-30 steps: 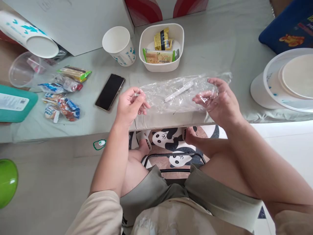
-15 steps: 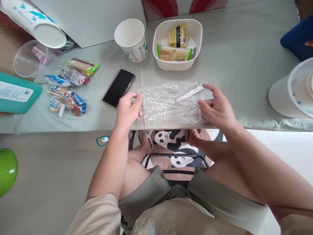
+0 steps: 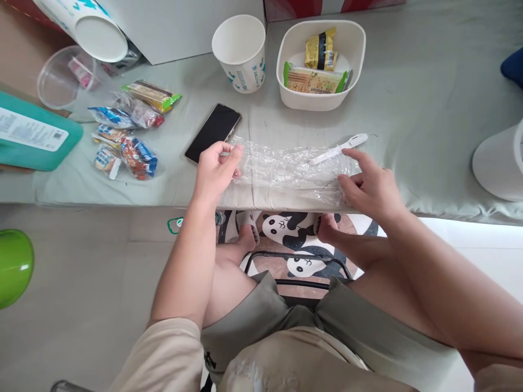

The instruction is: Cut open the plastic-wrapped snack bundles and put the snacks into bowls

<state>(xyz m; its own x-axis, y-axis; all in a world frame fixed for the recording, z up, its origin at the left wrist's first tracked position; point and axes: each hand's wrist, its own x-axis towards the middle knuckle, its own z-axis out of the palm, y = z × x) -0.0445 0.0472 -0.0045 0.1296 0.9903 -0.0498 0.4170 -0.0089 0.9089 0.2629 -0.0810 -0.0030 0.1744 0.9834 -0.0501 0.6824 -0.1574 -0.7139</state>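
A crinkled clear plastic bag (image 3: 278, 171) lies spread along the front of the cloth-covered table. At its left end, my left hand (image 3: 218, 169) pinches the plastic between thumb and fingers. On the bag's upper right part rests a slim white tool (image 3: 339, 149) with a slotted end pointing up and right; its exact kind is unclear. My right hand (image 3: 370, 182) is at the bag's right end, index finger stretched out beside the white tool and thumb apart from it, near the plastic. A black phone (image 3: 213, 132) lies just behind my left hand.
Behind the bag stand a paper cup (image 3: 241, 54) and a white bowl (image 3: 321, 100) holding wrapped snacks. Several snack packets (image 3: 139, 158), a clear plastic cup (image 3: 61, 81) and a teal container (image 3: 36, 133) are at left. A white bucket (image 3: 498, 160) stands at right.
My right fingers have come off the white tool, whose slotted end now shows. The bag lies flatter on the table. The whole view has shifted slightly.
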